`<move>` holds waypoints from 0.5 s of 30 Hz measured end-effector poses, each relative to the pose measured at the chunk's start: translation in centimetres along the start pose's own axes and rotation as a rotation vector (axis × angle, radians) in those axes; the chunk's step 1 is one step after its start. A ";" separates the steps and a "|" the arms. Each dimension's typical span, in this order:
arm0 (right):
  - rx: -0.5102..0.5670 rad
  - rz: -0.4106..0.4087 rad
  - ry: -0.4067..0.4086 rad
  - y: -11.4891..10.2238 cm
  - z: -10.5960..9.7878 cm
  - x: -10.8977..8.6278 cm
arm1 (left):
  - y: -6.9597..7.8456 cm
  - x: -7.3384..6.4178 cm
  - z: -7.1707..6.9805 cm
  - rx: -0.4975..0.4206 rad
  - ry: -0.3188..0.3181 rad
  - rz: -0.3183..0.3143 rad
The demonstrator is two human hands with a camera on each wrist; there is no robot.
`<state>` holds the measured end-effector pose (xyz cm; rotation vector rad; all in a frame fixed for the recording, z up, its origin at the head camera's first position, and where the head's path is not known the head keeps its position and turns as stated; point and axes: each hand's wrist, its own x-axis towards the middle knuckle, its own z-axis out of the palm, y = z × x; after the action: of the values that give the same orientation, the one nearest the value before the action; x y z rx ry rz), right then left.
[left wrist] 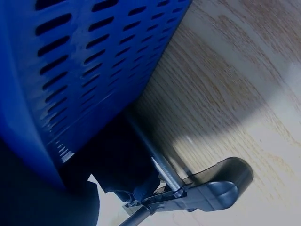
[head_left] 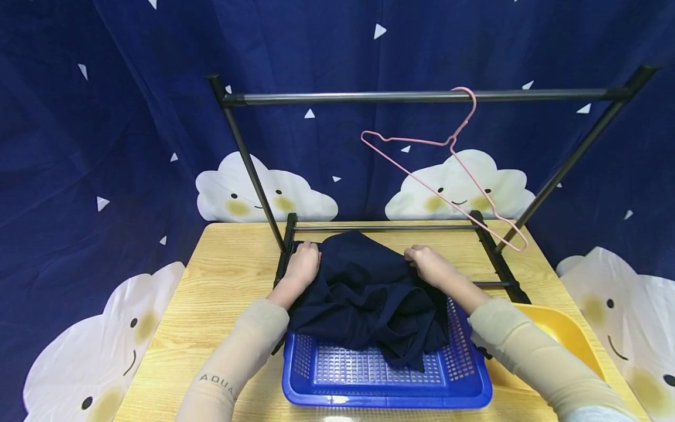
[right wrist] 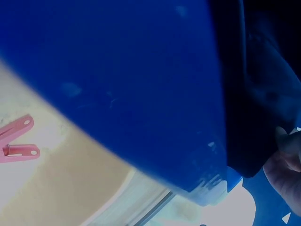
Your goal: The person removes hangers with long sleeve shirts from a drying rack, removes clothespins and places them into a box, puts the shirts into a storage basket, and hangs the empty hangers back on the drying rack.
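Note:
A dark navy piece of cloth, perhaps a garment, lies bunched over the far part of a blue plastic basket. My left hand grips its far left edge with curled fingers. At the far right edge, my right hand pinches the cloth between thumb and fingers. Part of that grip shows in the right wrist view, where the dark cloth hangs beside the basket wall. The left wrist view shows the basket's slotted side, but I cannot make out the left hand there.
A black rack stands behind the basket on the wooden table. From its bar hangs a pink hanger. To the right sits a yellow tray, partly under my right forearm. A pink clothes peg appears in the right wrist view.

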<state>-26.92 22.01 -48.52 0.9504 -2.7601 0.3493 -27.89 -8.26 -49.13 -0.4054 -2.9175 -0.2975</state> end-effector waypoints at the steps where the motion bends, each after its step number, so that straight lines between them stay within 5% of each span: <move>1: -0.002 0.002 -0.003 -0.1 0.0 0.0 | 0.0 0.0 0.0 0.005 0.018 0.009; 8: -0.029 0.026 -0.021 -0.4 -0.5 -0.2 | 0.1 0.4 -0.5 -0.007 0.180 0.057; 15: 0.020 0.040 0.108 -1.1 -1.9 -0.1 | 0.4 0.8 -1.8 -0.035 0.438 0.128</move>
<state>-25.97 21.79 -46.60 0.8548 -2.6854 0.4223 -28.24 -8.10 -47.12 -0.4628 -2.4519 -0.3660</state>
